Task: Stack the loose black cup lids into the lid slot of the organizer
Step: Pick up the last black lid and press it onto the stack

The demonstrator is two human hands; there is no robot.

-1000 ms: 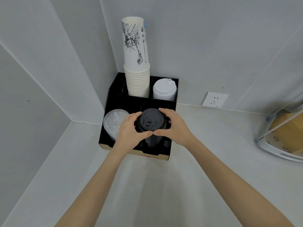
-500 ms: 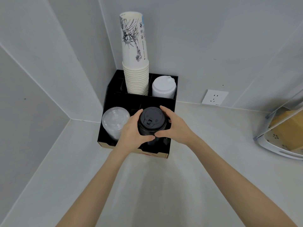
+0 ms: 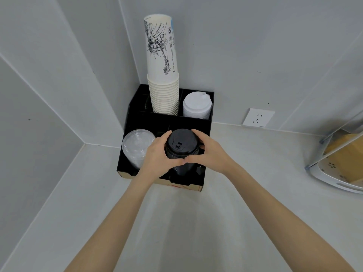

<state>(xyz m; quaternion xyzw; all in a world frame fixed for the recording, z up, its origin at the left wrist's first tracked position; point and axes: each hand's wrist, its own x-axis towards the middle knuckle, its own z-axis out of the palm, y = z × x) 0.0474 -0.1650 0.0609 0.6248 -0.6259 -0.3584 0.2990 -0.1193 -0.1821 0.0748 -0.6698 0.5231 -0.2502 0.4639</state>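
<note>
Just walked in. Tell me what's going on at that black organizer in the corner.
A person is loading black cup lids into the front right slot of the black organizer. The left hand and right hand wrap the stack from either side, thumbs meeting at its front. The stack stands well above the slot. Clear lids fill the slot beside it; paper cups and white lids stand behind.

— What can't you see from here?
— My left hand (image 3: 159,154) and right hand (image 3: 211,153) cover the black lid stack (image 3: 181,146) sides, so I can't see its base inside the organizer (image 3: 204,126).
— And right?
— The rack (image 3: 337,163) is cropped.
</note>
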